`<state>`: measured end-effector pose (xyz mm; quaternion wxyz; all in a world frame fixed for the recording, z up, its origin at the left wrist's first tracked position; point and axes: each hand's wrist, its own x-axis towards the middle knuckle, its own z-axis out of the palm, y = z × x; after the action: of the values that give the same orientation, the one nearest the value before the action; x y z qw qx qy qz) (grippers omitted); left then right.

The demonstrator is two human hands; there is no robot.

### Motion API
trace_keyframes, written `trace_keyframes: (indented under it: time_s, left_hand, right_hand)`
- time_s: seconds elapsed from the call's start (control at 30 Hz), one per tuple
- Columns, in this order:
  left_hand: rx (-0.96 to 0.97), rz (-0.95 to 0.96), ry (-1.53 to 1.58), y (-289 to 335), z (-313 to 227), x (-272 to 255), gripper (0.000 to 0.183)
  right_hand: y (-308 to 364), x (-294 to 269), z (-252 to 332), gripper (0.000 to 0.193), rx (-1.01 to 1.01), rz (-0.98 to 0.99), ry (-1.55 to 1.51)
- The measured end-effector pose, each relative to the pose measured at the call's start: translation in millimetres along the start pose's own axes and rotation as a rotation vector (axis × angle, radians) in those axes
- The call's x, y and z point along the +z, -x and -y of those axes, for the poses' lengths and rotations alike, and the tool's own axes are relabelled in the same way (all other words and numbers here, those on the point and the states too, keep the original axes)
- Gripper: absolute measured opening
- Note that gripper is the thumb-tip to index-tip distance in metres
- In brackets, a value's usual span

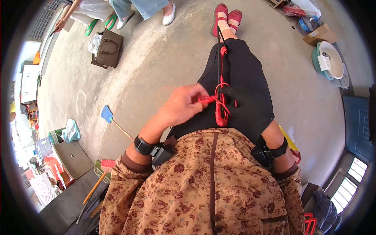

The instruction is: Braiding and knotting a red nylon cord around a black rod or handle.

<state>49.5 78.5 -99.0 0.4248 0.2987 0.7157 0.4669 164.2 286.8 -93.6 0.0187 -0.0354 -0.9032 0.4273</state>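
The left hand (184, 102) is over the lap, its thumb and fingers pinching a small bunch of red cord (211, 98) just in front of the fingertips. From that pinch the red cord reaches rightward to a black cord (219, 72), which stretches away from the hand toward the 2 red shoes (226, 19). A thick, ridged red section (218, 113) lies just right of and nearer the body than the left hand, with thin loose loops beside it; all this lies over the black trousers (250, 78). Of the right hand (273, 134), only a bit near the wrist shows beside the right thigh, well apart from the left hand; its fingers are hidden, so I cannot tell how they stand. Each wrist wears a black strap. Left of the left hand, a blue flyswatter (106, 113) lies near, and a red broom (107, 163) is further back toward the body. Beyond the left hand, to its left, a brown handbag (109, 49) stands on the floor (129, 82) near other people's feet. Far to the hand's right are stacked basins (340, 62) and a cardboard box (321, 34).
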Motion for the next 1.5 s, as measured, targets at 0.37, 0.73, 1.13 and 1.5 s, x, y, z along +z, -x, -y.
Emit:
trace_keyframes:
  time_s: [0.37,0.73,1.13,1.5]
  left_hand:
    - [0.032,0.102,0.738,16,-45,-8,0.049]
    - [-0.161,-0.029,1.793,24,-28,20,0.055]
    - [-0.277,-0.118,0.993,66,4,12,0.020]
    - [-0.340,0.027,1.053,-5,4,22,0.030]
  right_hand:
    - [12,-60,59,0.014,0.204,-0.146,-0.307]
    - [34,-30,35,0.027,0.412,-0.139,-0.785]
    - [25,30,26,0.040,0.219,0.320,-0.202]
    - [21,22,22,0.035,0.004,0.289,-0.033]
